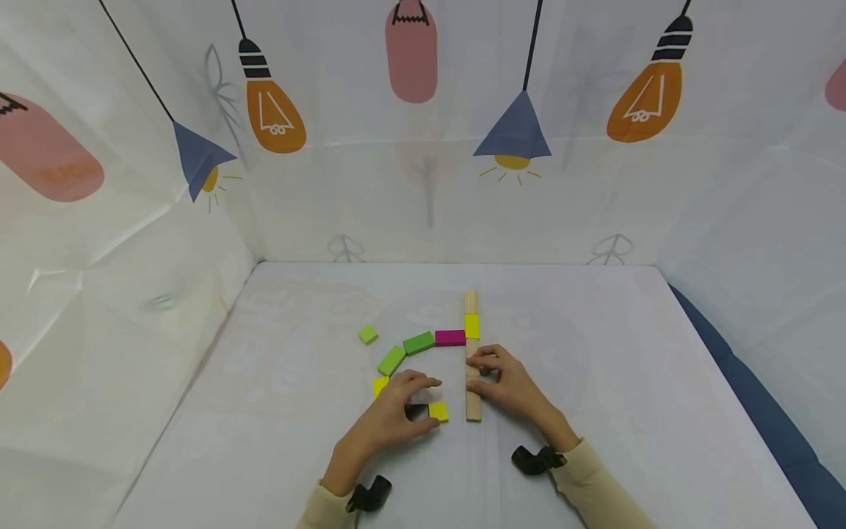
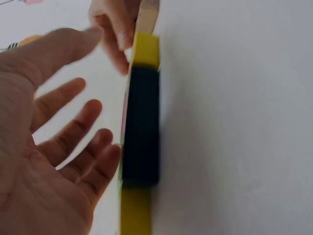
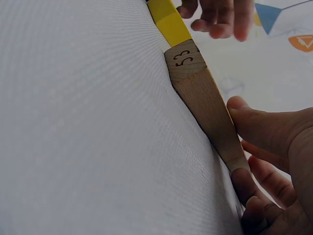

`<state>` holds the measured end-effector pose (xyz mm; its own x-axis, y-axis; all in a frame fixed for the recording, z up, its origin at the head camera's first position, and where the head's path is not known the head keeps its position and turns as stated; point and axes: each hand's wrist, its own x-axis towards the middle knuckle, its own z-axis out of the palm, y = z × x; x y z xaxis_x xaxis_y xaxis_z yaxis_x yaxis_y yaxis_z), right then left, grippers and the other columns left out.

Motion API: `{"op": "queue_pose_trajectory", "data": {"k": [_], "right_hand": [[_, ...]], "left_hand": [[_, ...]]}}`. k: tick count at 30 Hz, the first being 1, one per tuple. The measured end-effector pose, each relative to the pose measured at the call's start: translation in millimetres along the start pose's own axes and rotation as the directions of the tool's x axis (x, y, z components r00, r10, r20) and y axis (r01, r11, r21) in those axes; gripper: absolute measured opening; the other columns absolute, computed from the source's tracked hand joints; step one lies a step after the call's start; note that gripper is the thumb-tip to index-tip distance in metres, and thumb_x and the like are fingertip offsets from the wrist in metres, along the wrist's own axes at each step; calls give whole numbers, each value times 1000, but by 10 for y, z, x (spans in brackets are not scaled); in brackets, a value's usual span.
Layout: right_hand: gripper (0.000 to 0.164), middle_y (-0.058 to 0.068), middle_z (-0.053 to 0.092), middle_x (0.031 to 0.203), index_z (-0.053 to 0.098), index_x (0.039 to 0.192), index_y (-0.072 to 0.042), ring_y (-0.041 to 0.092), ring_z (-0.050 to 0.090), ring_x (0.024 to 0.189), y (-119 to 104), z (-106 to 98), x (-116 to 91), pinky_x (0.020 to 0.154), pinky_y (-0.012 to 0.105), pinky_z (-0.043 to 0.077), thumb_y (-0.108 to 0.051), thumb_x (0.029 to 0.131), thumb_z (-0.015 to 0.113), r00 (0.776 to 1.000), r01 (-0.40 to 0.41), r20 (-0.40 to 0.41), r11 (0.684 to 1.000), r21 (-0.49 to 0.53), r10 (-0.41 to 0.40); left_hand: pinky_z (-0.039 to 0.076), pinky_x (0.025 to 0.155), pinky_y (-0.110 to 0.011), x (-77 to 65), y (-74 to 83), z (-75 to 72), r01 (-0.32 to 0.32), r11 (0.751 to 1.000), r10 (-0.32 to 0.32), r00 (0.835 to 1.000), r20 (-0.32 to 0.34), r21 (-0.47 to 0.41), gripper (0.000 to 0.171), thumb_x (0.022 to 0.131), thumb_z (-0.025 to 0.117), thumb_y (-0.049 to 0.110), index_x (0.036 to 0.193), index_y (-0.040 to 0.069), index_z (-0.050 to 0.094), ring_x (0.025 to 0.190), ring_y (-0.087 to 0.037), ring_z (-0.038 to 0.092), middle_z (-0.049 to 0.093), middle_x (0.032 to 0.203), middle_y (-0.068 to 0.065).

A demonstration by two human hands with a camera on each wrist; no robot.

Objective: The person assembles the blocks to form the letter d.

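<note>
My right hand (image 1: 507,382) pinches a plain wooden block (image 3: 203,95), marked 53 on its end, with the thumb on its side and fingertips at the far end. It belongs to a straight column on the white table, with a yellow block (image 1: 472,325) and another wooden block (image 1: 471,301) beyond. My left hand (image 1: 395,410) hovers with spread, empty fingers around a black block (image 2: 142,125). A yellow block (image 1: 438,411) touches that block's right end. Partly hidden behind the left hand is another yellow block (image 1: 380,386). Two green blocks (image 1: 392,360) and a magenta block (image 1: 450,338) curve over to the column.
A small light green block (image 1: 368,334) lies apart, outside the curve. The white table (image 1: 562,316) ends at a printed white curtain (image 1: 423,206) behind and at the left. Black wrist cameras (image 1: 371,494) sit on both sleeves.
</note>
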<state>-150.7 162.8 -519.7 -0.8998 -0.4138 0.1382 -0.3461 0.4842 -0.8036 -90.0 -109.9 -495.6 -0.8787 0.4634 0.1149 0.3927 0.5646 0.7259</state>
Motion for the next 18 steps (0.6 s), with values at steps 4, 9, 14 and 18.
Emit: {"op": "queue_pose_trajectory", "data": {"k": [4,9,14,18], "right_hand": [[44,4,61,123,75,124,-8,17,56,97,11,5,-2,78,26,48,-25,85,86,1000,-4,0,1000,-8,4],[44,5,61,124,74,125,-7,17,56,97,12,6,-2,79,25,48,-22,85,85,1000,-6,5,1000,-7,6],[44,5,61,124,74,125,-7,16,56,98,10,4,-1,80,26,49,-23,85,85,1000,-7,6,1000,-6,8],[44,4,61,124,74,125,-8,16,56,98,23,8,1,80,26,49,-25,86,85,1000,-7,7,1000,-14,7]], "left_hand": [[52,105,-44,-17,-42,-121,-12,1000,12,998,-60,-9,60,84,87,25,139,17,63,127,-18,55,57,137,3],[53,102,-48,-42,-140,-335,3,1000,0,985,-172,20,62,84,87,28,140,16,63,131,-22,53,57,141,1],[55,90,-49,-15,-338,-541,-39,998,50,959,-280,47,61,87,83,24,143,18,59,124,-31,56,60,140,-5],[53,88,-52,25,-479,-685,-24,999,31,936,-351,25,62,88,81,21,145,18,57,118,-37,57,60,140,-9]]}}
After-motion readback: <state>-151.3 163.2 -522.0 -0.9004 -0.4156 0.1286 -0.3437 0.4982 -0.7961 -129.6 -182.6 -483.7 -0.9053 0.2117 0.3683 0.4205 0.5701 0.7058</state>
